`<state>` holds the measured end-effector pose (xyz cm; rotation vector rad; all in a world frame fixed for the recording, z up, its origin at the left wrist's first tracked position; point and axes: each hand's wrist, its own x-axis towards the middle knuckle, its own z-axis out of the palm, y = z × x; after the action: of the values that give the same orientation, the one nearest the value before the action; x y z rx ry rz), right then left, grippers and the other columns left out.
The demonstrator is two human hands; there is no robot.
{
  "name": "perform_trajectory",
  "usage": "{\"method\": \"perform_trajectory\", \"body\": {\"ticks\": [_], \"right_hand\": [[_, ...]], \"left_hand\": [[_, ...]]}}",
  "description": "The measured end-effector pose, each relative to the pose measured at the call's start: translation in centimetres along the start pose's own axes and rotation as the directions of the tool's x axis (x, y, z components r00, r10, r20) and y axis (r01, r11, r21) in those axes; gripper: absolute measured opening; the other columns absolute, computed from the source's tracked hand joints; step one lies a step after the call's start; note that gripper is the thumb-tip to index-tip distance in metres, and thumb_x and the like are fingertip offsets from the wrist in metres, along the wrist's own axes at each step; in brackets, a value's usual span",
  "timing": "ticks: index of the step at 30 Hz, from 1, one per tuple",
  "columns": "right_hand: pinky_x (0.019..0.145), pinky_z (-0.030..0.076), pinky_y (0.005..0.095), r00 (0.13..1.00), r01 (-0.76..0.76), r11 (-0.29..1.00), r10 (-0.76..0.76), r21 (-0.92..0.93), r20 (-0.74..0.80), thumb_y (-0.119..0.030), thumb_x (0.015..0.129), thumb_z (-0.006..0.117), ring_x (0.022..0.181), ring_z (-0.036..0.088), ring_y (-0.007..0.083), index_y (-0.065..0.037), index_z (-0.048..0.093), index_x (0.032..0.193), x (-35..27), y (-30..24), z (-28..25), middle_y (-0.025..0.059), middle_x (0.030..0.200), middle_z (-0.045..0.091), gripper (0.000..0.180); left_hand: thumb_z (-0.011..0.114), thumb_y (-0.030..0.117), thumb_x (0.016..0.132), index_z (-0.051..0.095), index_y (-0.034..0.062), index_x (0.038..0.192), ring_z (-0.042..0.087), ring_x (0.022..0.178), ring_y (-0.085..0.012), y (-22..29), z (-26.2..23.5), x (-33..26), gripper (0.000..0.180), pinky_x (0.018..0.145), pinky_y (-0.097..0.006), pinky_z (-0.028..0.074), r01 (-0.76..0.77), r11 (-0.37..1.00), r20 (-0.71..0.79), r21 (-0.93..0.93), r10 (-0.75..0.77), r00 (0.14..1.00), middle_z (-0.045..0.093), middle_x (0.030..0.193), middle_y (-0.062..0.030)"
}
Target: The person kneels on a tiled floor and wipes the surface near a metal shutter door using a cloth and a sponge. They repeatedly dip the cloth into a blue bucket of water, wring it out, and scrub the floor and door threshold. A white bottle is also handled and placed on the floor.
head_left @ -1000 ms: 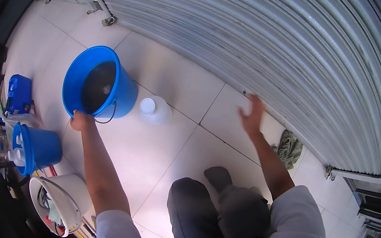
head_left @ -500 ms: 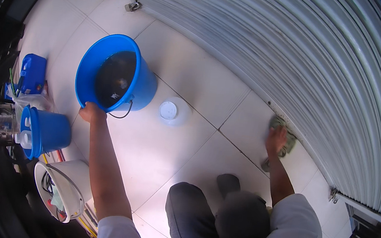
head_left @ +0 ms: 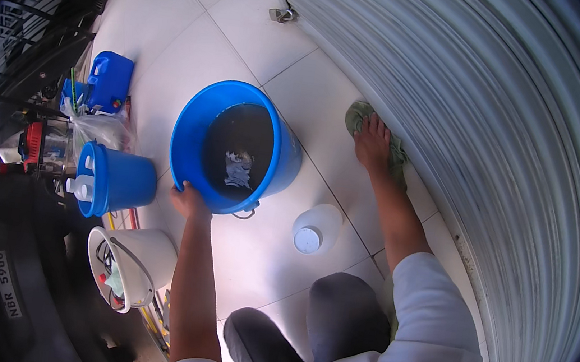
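Left hand (head_left: pixel 191 202) has the blue bucket (head_left: pixel 288 163) by the rim, pretty dark liquid (head_left: pixel 246 128) inside; right hand (head_left: pixel 373 144) is spread flat on a green rag (head_left: pixel 397 160) by the shutter (head_left: pixel 471 123).

The pale tiled floor (head_left: pixel 163 35) carries a green cloth (head_left: pixel 357 118) and white bottle (head_left: pixel 327 223) right of the large blue bucket (head_left: pixel 288 163), a white bucket (head_left: pixel 156 253) left

Around the middle bucket (head_left: pixel 288 163):
Cloth (head_left: pixel 397 159) at three o'clock, bottle (head_left: pixel 318 226) at four, pail (head_left: pixel 156 255) at seven, tub (head_left: pixel 129 183) at eight, jug (head_left: pixel 112 83) at ten.
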<state>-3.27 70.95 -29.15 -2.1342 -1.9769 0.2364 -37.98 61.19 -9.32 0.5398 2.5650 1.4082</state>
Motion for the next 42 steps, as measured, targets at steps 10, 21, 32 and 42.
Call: {"method": "perform_trajectory", "body": {"ticks": [10, 21, 32, 42], "right_hand": [[0.101, 0.030, 0.0476, 0.994, 0.097, 0.960, -0.083, 0.263, -0.063, -0.014, 0.076, 0.066, 0.121, 0.037, 0.0367, -0.014, 0.050, 0.125, -8.7, 5.4, -1.2, 0.0181, 0.127, 0.041, 0.052], [0.103, 0.022, 0.0549, 0.991, -0.131, 0.986, 0.133, -0.103, 0.013, -0.037, 0.082, 0.057, 0.127, 0.026, 0.0455, -0.006, 0.034, 0.137, -21.0, 10.3, -2.8, 0.0277, 0.135, 0.033, 0.067], [0.096, 0.030, 0.0430, 0.981, -0.192, 0.977, 0.192, -0.096, -0.007, -0.030, 0.083, 0.056, 0.117, 0.038, 0.0330, 0.001, 0.036, 0.134, -5.7, -0.3, -1.2, 0.0190, 0.121, 0.049, 0.063], [0.095, 0.032, 0.0432, 0.989, -0.147, 0.987, 0.145, -0.066, -0.038, -0.029, 0.084, 0.055, 0.113, 0.038, 0.0337, 0.003, 0.038, 0.132, 2.5, -4.3, 1.7, 0.0217, 0.120, 0.046, 0.060]], "left_hand": [[0.046, 0.015, 0.090, 0.032, 0.0052, 0.134, 0.043, 0.119, -0.0340, -0.1, -0.4, 0.2, 0.048, 0.096, -0.043, 0.035, -0.298, 0.836, 0.087, 0.461, 0.291, 0.953, 0.040, 0.131, -0.0202], [0.058, 0.045, 0.081, 0.055, 0.0231, 0.119, 0.061, 0.082, -0.0223, 2.7, -3.8, -4.6, 0.044, 0.070, -0.034, 0.048, -0.938, 0.057, 0.751, -0.341, 0.618, -0.235, 0.060, 0.107, -0.0055], [0.067, 0.036, 0.073, 0.057, 0.0354, 0.115, 0.062, 0.061, -0.0178, 4.6, -2.2, -1.6, 0.043, 0.050, -0.028, 0.050, -0.940, 0.077, 0.815, -0.333, 0.525, -0.246, 0.064, 0.097, 0.0002], [0.066, 0.025, 0.075, 0.062, 0.0359, 0.107, 0.061, 0.063, -0.0204, 5.3, -0.5, 2.3, 0.034, 0.052, -0.030, 0.051, -0.916, 0.056, 0.766, -0.397, 0.570, -0.297, 0.064, 0.097, -0.0003]]}}
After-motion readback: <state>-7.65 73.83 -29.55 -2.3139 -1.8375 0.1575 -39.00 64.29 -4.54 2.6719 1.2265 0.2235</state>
